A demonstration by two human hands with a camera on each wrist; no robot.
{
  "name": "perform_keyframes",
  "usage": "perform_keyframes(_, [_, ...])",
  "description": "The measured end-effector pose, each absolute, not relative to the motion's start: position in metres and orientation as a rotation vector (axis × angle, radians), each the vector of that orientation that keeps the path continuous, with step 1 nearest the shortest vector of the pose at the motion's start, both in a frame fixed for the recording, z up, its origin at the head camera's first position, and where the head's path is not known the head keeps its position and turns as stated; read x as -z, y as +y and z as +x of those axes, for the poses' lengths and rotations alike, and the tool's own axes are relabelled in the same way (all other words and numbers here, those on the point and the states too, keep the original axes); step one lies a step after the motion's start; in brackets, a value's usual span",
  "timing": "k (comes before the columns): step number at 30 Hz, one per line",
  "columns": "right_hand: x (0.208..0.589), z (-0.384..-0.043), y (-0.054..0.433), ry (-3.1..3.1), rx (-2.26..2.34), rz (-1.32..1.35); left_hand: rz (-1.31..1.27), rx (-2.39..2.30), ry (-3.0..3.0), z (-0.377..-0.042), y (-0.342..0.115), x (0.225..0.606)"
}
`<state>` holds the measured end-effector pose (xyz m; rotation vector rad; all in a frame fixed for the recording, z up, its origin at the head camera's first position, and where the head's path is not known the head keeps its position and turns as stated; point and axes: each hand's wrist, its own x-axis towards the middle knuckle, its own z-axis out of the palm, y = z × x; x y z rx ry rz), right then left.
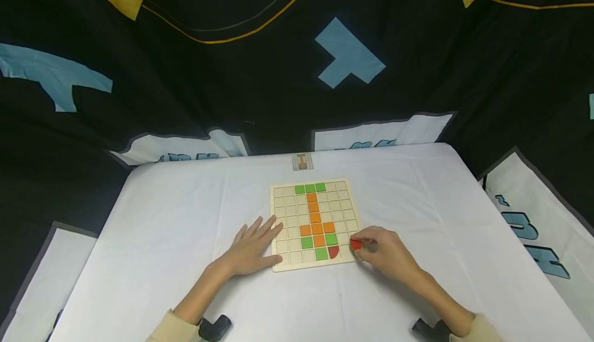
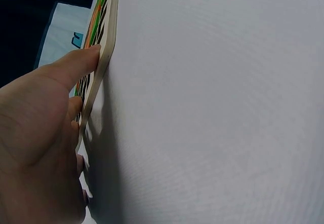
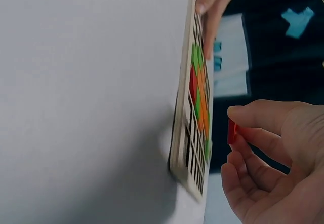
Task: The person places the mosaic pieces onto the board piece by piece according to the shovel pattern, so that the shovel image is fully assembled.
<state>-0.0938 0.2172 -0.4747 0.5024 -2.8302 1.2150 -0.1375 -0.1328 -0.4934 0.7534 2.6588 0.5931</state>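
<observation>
A pale wooden grid board (image 1: 287, 213) lies on the white table, with orange squares (image 1: 315, 217) running down its middle. Green squares (image 1: 310, 188) sit in the top row, and more are near the bottom. One red quarter-round tile (image 1: 333, 251) lies in the lowest row. My left hand (image 1: 250, 249) rests on the board's left edge, fingers spread and thumb at the lower corner. Between thumb and fingers, my right hand (image 1: 387, 254) pinches a red tile (image 3: 231, 132) near the board's lower right edge. In the right wrist view that tile is seen edge-on, apart from the board.
A small pattern card (image 1: 302, 162) with a grid picture lies behind the board, near the table's far edge. White cloth (image 1: 176, 197) covers the table. Beyond it hangs a black curtain (image 1: 260, 84) with blue and yellow shapes.
</observation>
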Motion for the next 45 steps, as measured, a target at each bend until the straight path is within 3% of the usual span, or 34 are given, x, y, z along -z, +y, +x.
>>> perform_keyframes(20, [0.496, -0.110, 0.145, -2.879, -1.171, 0.870, 0.764, -0.590, 2.648, -0.136, -0.134, 0.495])
perform_keyframes(45, [0.498, -0.117, 0.132, -2.879, -1.029, 0.986, 0.772, -0.581, 2.665, -0.137, -0.134, 0.494])
